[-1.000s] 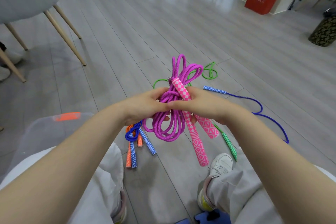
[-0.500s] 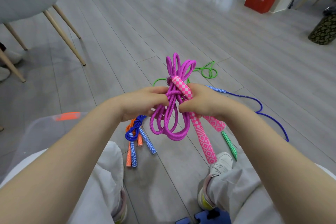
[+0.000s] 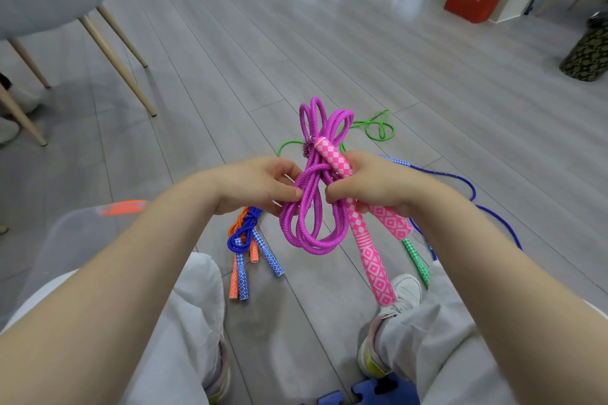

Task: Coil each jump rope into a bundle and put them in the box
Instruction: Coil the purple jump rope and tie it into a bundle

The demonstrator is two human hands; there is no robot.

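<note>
Two hands hold one purple jump rope, coiled, above the floor.

The left hand (image 3: 255, 186) pinches the purple rope (image 3: 311, 207) at the middle of its coil, and the right hand (image 3: 368, 182) grips the same coil together with its two pink handles (image 3: 371, 256), which hang down past the loops. On the floor (image 3: 296, 43) lie three more ropes: one blue rope (image 3: 245, 238) and one orange rope (image 3: 235, 273) bundled together by the left knee, and one green rope (image 3: 378, 126) loose beyond the hands. A second blue rope (image 3: 473, 194) trails loose to the right. One clear box (image 3: 75, 233) with an orange clip sits at the left.
</note>
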